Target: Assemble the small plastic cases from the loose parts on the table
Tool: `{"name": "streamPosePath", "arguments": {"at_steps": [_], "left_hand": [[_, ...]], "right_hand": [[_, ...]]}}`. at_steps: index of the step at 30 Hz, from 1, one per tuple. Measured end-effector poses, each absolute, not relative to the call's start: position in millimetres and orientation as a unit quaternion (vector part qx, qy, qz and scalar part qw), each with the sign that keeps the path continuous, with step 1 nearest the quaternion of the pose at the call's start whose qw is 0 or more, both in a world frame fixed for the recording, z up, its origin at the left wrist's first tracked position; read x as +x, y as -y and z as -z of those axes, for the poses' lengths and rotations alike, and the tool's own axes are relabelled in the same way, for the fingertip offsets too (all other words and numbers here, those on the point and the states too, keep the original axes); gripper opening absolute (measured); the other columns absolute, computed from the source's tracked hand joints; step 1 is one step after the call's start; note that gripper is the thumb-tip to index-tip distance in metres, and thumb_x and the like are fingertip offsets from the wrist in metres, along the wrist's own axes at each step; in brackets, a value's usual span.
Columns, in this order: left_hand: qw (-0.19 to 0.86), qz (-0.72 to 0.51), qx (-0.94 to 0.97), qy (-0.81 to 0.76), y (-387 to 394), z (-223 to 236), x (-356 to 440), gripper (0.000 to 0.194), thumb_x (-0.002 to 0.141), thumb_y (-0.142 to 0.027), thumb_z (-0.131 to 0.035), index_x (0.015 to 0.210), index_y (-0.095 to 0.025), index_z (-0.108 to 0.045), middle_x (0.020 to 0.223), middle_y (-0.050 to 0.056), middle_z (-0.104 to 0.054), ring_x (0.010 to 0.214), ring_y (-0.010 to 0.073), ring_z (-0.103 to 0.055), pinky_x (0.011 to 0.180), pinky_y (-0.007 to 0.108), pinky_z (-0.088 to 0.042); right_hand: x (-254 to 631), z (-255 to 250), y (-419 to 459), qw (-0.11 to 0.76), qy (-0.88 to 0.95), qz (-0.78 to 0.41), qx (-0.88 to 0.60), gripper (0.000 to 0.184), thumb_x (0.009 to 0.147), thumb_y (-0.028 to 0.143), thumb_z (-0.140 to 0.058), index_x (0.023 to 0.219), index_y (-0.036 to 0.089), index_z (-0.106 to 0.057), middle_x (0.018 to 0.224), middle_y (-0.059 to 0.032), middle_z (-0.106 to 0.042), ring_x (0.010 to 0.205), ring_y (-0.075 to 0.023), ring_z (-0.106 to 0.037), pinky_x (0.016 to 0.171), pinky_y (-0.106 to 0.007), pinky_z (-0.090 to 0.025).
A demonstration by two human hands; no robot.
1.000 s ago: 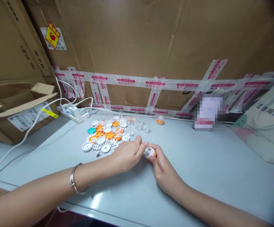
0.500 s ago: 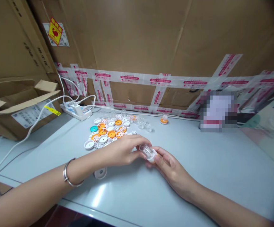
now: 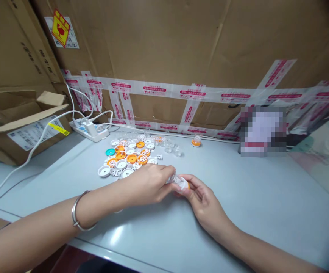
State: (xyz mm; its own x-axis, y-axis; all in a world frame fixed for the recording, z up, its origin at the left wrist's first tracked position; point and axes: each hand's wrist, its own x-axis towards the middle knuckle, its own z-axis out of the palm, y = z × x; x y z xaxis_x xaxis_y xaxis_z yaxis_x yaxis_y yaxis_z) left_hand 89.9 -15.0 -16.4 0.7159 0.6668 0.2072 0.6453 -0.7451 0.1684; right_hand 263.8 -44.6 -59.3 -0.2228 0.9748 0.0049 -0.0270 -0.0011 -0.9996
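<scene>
Small clear plastic capsule with orange-and-white cap (image 3: 180,182) lies near-horizontal, cap end pointing right. Left hand (image 3: 147,184) pinches its clear end; right hand (image 3: 202,199) pinches its cap

Both forearms bare, no sleeves in view. Left hand (image 3: 148,185): thin silver bangle (image 3: 77,212) at wrist, well back from fingers. Right hand (image 3: 206,204): nothing worn.

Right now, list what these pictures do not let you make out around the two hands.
Head view only:
- Small clear plastic piece with orange base: mostly covered by the left hand and right hand; shape unclear.
- Pile of small white and orange plastic discs: too small to count; near edge hidden by the left hand.
- Pixelated rectangle: blurred out.
- Tan paper bag: cut by the right edge.
</scene>
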Motion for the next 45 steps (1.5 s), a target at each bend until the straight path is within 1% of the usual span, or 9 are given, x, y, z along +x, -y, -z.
{"name": "streamPosePath", "arguments": {"at_steps": [6,16,23,27,29,32,35,40,45], "left_hand": [[0.081,-0.164,0.943,-0.279,12,17,89,0.020,0.090,-0.030,-0.045,0.093,-0.012,-0.053,0.078,0.007,-0.060,0.069,0.0173,-0.056,0.059,0.026,-0.041],[0.207,-0.234,0.924,-0.223,-2,16,83,0.023,0.088,-0.031,-0.048,0.099,-0.012,-0.054,0.077,0.005,-0.061,0.068,0.0147,-0.054,0.065,0.024,-0.042],[0.348,-0.282,0.855,-0.262,-4,17,88,0.038,0.096,-0.032,-0.025,0.101,-0.013,-0.058,0.091,0.007,-0.059,0.084,0.0143,-0.056,0.080,0.027,-0.045],[0.368,-0.290,0.845,-0.258,-2,17,84,0.039,0.095,-0.032,-0.031,0.130,-0.019,-0.038,0.115,0.010,-0.054,0.099,0.0153,-0.054,0.087,0.029,-0.044],[0.338,-0.278,0.867,-0.237,-2,15,82,0.045,0.095,-0.031,-0.032,0.138,-0.023,-0.024,0.123,0.010,-0.050,0.104,0.0158,-0.052,0.090,0.030,-0.043],[0.210,-0.225,0.932,-0.191,-5,15,80,0.039,0.094,-0.028,-0.034,0.131,-0.018,-0.035,0.116,0.012,-0.053,0.103,0.0181,-0.051,0.088,0.031,-0.042],[0.044,-0.188,0.968,-0.161,-9,22,85,0.033,0.094,-0.037,-0.032,0.104,-0.013,-0.052,0.090,0.010,-0.060,0.076,0.0164,-0.057,0.068,0.027,-0.045],[-0.144,-0.244,0.952,-0.115,-5,29,98,0.037,0.091,-0.040,-0.026,0.073,-0.019,-0.050,0.054,-0.002,-0.053,0.040,0.0115,-0.045,0.040,0.026,-0.027],[-0.276,-0.292,0.888,-0.226,15,15,105,0.028,0.083,-0.026,-0.032,0.060,-0.019,-0.046,0.044,-0.002,-0.048,0.035,0.0128,-0.044,0.039,0.028,-0.027]], "right_hand": [[266,60,45,0.439,0.550,-0.575,-0.416,0.042,0.072,0.049,-0.065,0.101,0.019,-0.059,0.093,-0.0069,-0.065,0.086,-0.0201,-0.059,0.083,-0.033,-0.045],[269,48,43,0.409,0.464,-0.728,-0.295,0.023,0.077,0.036,-0.066,0.091,0.017,-0.068,0.081,-0.0022,-0.063,0.072,-0.0121,-0.057,0.075,-0.024,-0.046],[271,42,42,0.399,0.332,-0.817,-0.252,0.023,0.076,0.025,-0.065,0.096,0.014,-0.066,0.083,-0.0059,-0.066,0.081,-0.0135,-0.062,0.086,-0.025,-0.045],[278,41,38,0.409,0.320,-0.809,-0.276,0.019,0.077,0.027,-0.061,0.092,0.016,-0.065,0.085,-0.0058,-0.065,0.078,-0.0144,-0.061,0.082,-0.027,-0.045],[280,40,36,0.396,0.305,-0.819,-0.282,0.017,0.078,0.029,-0.058,0.089,0.017,-0.064,0.084,-0.0060,-0.063,0.077,-0.0155,-0.059,0.077,-0.029,-0.045],[276,40,37,0.345,0.281,-0.855,-0.265,0.018,0.079,0.031,-0.054,0.084,0.015,-0.062,0.076,-0.0048,-0.059,0.064,-0.0131,-0.054,0.064,-0.026,-0.043],[267,40,43,0.328,0.269,-0.863,-0.274,0.022,0.079,0.034,-0.048,0.073,0.015,-0.058,0.062,0.0002,-0.051,0.047,-0.0082,-0.040,0.050,-0.023,-0.033],[248,39,56,0.332,0.289,-0.801,-0.407,0.042,0.081,0.048,-0.043,0.051,0.018,-0.039,0.041,0.0095,-0.026,0.037,-0.0038,-0.010,0.038,-0.019,-0.009],[232,28,58,0.389,0.247,-0.766,-0.448,0.027,0.070,0.024,-0.042,0.048,0.022,-0.027,0.040,0.0115,-0.018,0.037,-0.0044,-0.005,0.036,-0.019,-0.006]]}}
